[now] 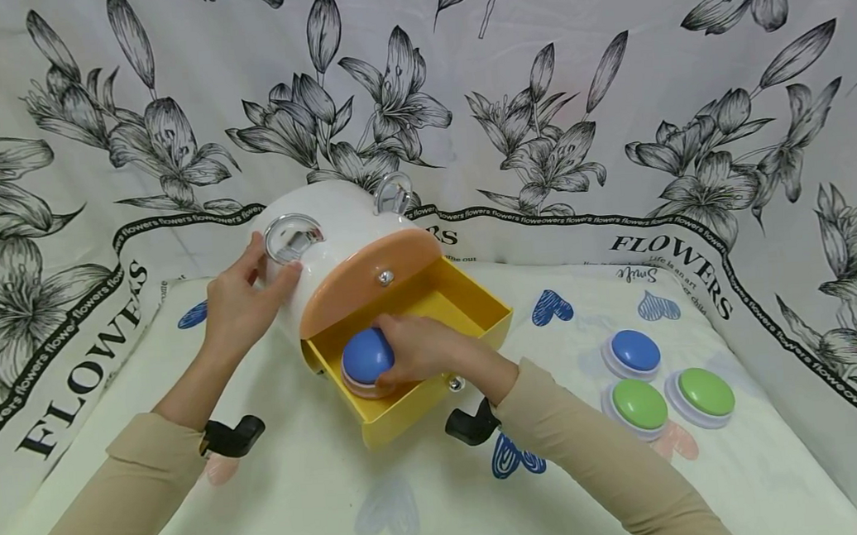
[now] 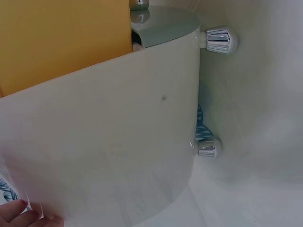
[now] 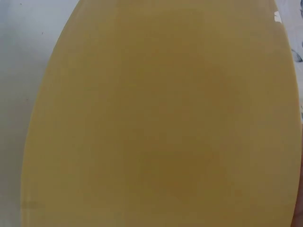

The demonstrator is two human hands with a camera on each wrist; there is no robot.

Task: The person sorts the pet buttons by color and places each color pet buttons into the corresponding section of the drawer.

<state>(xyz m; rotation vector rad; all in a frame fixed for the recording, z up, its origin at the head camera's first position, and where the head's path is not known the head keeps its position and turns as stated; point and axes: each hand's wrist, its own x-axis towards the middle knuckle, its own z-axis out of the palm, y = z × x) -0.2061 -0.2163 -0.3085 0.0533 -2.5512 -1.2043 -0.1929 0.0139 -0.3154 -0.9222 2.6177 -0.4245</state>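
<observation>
A white duck-shaped box (image 1: pixel 342 205) with an orange upper bill (image 1: pixel 370 280) and silver-ringed eyes stands at the middle of the head view. Its yellow drawer (image 1: pixel 409 414) is pulled out toward me. Inside the drawer my right hand (image 1: pixel 425 349) grips a blue dome-topped push button (image 1: pixel 367 356) with a pale base, thumb and fingers at its right side. My left hand (image 1: pixel 240 297) rests against the box's left side, with the thumb beside the near eye (image 1: pixel 290 237). In the left wrist view, left fingertips (image 2: pixel 31 215) touch the white wall. Yellow drawer material (image 3: pixel 161 113) fills most of the right wrist view.
On the right lie another blue button (image 1: pixel 634 351) and two green buttons (image 1: pixel 640 406), close together on the heart-print cloth (image 1: pixel 386 511). A floral curtain (image 1: pixel 530 12) rises behind. The drawer has a silver knob (image 1: pixel 456 382); small silver feet (image 2: pixel 208 147) project from the box.
</observation>
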